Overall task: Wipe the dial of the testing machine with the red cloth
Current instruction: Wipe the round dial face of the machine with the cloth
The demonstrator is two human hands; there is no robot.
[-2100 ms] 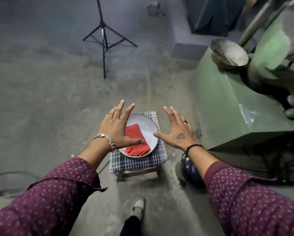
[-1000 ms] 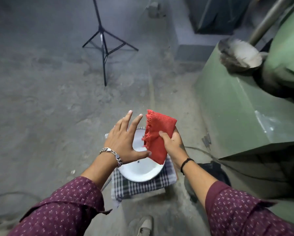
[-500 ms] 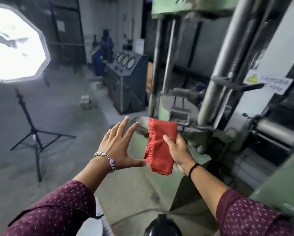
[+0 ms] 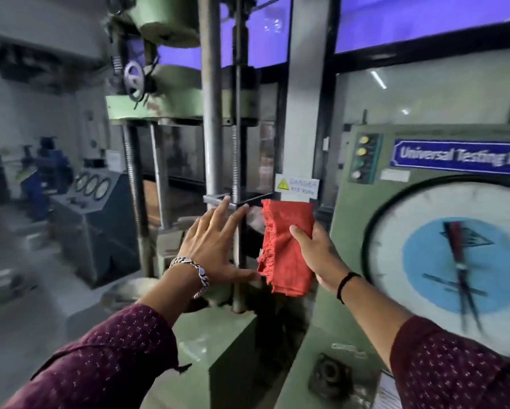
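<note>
Dial (image 4: 454, 261) of the testing machine (image 4: 363, 305) sat wide open at the right of the view, a big white face with a blue centre and dark pointers, blurred but plainly untouched. And the red cloth (image 4: 286, 246) was up in the air, folded into a hanging pad, frayed edge to the left, clamped by the right hand (image 4: 318, 258) with the thumb pressed across its front and the other fingers hidden behind the fabric. It hung just left of the green cabinet, near the dial but not on it. Left hand (image 4: 215, 249) hovered beside the cloth, empty, fingers fanned apart, thumb reaching toward the cloth's lower edge; whether it brushed the fabric was hard to tell. By my reading, this was the carry-over step: cloth in hand, wiping not yet begun. Next move called for a swing to the right, laying the pad flat against the face and sweeping round it, light pressure, steering clear of the switch panel (image 4: 364, 159) above.
</note>
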